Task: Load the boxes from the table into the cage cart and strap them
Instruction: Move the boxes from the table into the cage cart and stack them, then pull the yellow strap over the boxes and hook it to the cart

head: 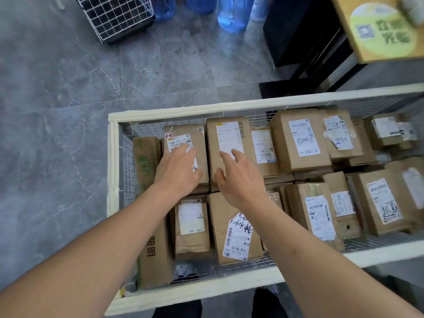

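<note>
Head view looks straight down into the cage cart [113, 161], a wire-mesh bin with a cream padded rim, packed with brown cardboard boxes bearing white shipping labels. Both bare forearms reach in from the bottom of the frame. The left hand [177, 172] lies flat, fingers straight and relaxed, pressing on top of a box tagged "2-3" [197, 138] in the far left part of the cart; it grasps nothing. The right hand [238, 180] hovers just beside it over the neighbouring tall box [229, 134], fingers spread and loosely extended, thumb near the box's near edge; whether the fingertips actually touch the label is hard to tell, but nothing is held in it.

A long box [153, 251] stands on edge against the cart's left wall. Nearer the person sit a box with a blank label [191, 226] and one with a torn, scribbled label [231, 228]. More labelled boxes fill the right half of the cart, touching one another.

Outside the cart, the grey marble-patterned floor [68, 88] carries a small wire basket [114, 17] and blue water bottles [231, 14] at the top. A blurred cardboard box with a green sticker [380, 31] shows at the upper right.
</note>
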{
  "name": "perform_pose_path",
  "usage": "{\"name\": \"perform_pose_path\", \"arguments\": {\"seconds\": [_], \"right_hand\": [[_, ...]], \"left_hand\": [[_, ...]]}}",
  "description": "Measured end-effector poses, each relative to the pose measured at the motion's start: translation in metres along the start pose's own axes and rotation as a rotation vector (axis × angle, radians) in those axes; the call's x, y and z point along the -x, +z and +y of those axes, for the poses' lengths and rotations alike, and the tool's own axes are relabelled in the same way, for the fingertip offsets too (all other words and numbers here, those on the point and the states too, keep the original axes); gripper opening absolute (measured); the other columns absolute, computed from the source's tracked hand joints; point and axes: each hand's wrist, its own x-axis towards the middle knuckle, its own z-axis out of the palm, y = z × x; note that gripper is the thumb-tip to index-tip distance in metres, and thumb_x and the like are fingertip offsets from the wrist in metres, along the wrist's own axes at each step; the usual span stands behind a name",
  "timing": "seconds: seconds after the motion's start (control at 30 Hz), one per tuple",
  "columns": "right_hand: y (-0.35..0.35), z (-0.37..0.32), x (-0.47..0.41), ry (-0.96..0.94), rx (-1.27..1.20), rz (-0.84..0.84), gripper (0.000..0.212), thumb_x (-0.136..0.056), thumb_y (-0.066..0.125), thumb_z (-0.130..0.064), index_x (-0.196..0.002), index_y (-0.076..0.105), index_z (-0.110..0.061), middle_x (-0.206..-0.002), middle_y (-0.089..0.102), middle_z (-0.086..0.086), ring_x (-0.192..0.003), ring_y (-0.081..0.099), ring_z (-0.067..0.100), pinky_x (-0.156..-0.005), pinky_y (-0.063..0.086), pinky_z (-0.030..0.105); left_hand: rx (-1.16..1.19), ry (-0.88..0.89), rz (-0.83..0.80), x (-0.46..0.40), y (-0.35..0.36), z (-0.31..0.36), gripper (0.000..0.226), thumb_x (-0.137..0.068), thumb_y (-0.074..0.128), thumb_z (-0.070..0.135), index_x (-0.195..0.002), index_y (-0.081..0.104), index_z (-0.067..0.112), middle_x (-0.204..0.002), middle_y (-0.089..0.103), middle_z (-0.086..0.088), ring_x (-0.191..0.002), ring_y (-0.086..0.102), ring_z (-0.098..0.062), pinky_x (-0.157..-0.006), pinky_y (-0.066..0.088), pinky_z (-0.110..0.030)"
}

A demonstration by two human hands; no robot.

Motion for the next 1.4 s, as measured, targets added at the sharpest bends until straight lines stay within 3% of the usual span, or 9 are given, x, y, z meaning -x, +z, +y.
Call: {"name": "perform_pose_path", "arguments": {"seconds": [0.13,0.33,0.47,0.67,0.77,1.1,1.4], "right_hand": [[-0.037,-0.008,0.032,0.020,0.019,0.031,0.051,-0.108,0.037,-0.041,-0.156,0.037,-0.023,-0.161,0.037,0.010,-0.138,0.044,0.033,-0.105,0.042,0.044],[-0.104,-0.015,0.093,0.052,0.002,0.137,0.045,-0.108,0.036,-0.044,-0.144,0.049,-0.019,-0.142,0.054,0.009,-0.126,0.053,0.031,-0.100,0.046,0.044],[-0.152,-0.015,0.139,0.068,-0.047,0.238,0.048,-0.108,0.035,-0.044,-0.149,0.048,-0.023,-0.140,0.056,0.004,-0.125,0.054,0.028,-0.100,0.047,0.045],[-0.220,0.004,0.210,0.089,-0.071,0.320,0.045,-0.108,0.035,-0.044,-0.142,0.053,-0.020,-0.144,0.052,0.007,-0.132,0.049,0.030,-0.099,0.044,0.042],[-0.249,0.022,0.250,0.092,-0.076,0.341,0.050,-0.109,0.034,-0.047,-0.148,0.050,-0.020,-0.154,0.046,0.008,-0.143,0.040,0.030,-0.110,0.039,0.045],[-0.309,0.122,0.364,0.129,-0.080,0.421,0.049,-0.108,0.036,-0.047,-0.140,0.056,-0.016,-0.144,0.057,0.006,-0.138,0.046,0.029,-0.109,0.040,0.044],[-0.340,0.218,0.431,0.223,-0.056,0.476,0.053,-0.108,0.036,-0.051,-0.149,0.051,-0.021,-0.150,0.052,0.007,-0.142,0.043,0.029,-0.114,0.036,0.044]], "left_hand": [[-0.039,0.141,0.023,0.027,-0.053,0.020,0.051,-0.102,0.057,0.039,-0.146,0.052,0.015,-0.152,0.049,-0.002,-0.138,0.044,-0.024,-0.119,0.028,-0.041],[-0.077,0.302,-0.013,0.071,-0.137,0.061,0.060,-0.106,0.046,0.047,-0.160,0.035,0.023,-0.168,0.030,0.004,-0.153,0.028,-0.022,-0.126,0.018,-0.041],[-0.134,0.416,0.008,0.098,-0.182,0.095,0.064,-0.106,0.043,0.050,-0.162,0.030,0.022,-0.170,0.026,0.002,-0.157,0.022,-0.021,-0.127,0.011,-0.039],[-0.160,0.487,0.023,0.147,-0.230,0.164,0.068,-0.107,0.042,0.049,-0.165,0.021,0.022,-0.172,0.019,0.002,-0.159,0.015,-0.025,-0.129,0.015,-0.040],[-0.178,0.521,0.041,0.172,-0.242,0.203,0.071,-0.106,0.043,0.051,-0.166,0.018,0.021,-0.172,0.017,0.003,-0.159,0.013,-0.023,-0.128,0.015,-0.037],[-0.176,0.627,0.091,0.233,-0.245,0.338,0.074,-0.104,0.044,0.057,-0.165,0.022,0.023,-0.171,0.020,0.004,-0.157,0.018,-0.018,-0.127,0.023,-0.041],[-0.213,0.749,0.101,0.257,-0.229,0.463,0.071,-0.105,0.046,0.055,-0.165,0.024,0.023,-0.169,0.025,0.006,-0.154,0.025,-0.016,-0.124,0.031,-0.041]]}}
